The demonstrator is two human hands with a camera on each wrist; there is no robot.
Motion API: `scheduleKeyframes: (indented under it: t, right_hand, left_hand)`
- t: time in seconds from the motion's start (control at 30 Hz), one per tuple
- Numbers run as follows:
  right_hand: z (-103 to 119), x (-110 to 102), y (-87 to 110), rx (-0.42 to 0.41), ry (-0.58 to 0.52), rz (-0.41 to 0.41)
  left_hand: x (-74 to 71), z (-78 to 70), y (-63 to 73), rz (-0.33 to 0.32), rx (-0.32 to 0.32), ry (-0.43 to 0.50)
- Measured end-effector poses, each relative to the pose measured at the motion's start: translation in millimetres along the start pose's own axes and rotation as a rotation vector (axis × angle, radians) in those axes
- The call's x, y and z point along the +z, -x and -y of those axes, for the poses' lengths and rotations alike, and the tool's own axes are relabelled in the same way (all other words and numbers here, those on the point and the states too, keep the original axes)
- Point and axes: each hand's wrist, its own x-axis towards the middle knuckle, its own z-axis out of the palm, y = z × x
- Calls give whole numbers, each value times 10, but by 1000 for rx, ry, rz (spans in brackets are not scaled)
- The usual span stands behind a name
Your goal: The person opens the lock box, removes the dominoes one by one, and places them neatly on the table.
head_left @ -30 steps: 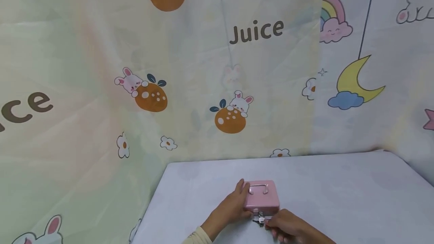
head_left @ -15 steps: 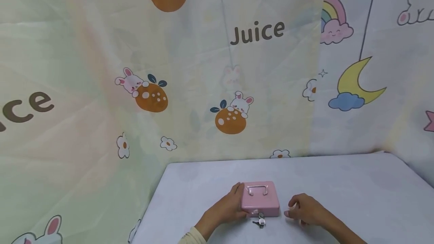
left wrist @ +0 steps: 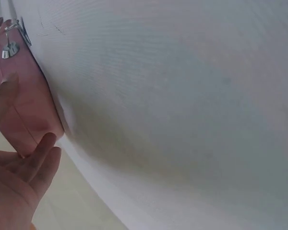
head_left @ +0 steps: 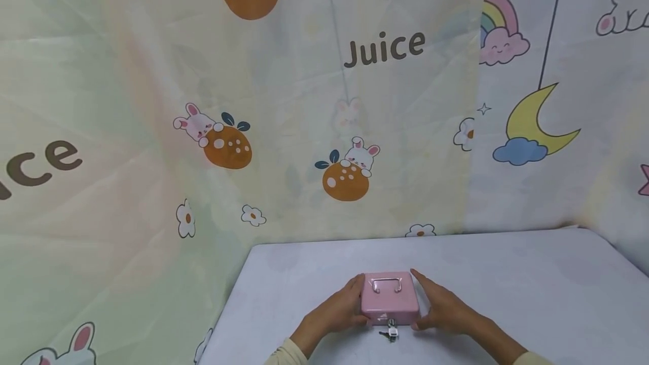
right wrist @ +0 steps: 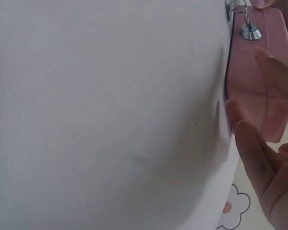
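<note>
A small pink metal cash box (head_left: 389, 299) with a wire handle (head_left: 387, 280) on its lid rests closed on the table. Its silver lock (right wrist: 251, 32) has a key in it, and a bunch of keys (head_left: 390, 333) hangs at the front. My left hand (head_left: 337, 307) holds the box's left side, thumb at the front corner and fingers along the side. On the opposite side, my right hand (head_left: 448, 306) spans the right edge with its thumb near the front corner and index fingertip by the back corner. A gap shows between that palm and the box.
A white cloth covers the table (head_left: 507, 280). Behind it and to both sides hang printed curtains (head_left: 284, 185) with rabbits, oranges and a moon; the table's back edge meets them.
My right hand left the keys, drew back to the right, then came to the box's right side with fingers spread. My left index finger slid off the lid to the left side.
</note>
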Motion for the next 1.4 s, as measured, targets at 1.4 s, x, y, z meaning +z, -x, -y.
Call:
scheduleKeyframes:
  t: [1.4]
  right_hand:
    - [55, -248, -162, -171, -150, 5]
  left_hand:
    - [-157, 0, -97, -162, -88, 52]
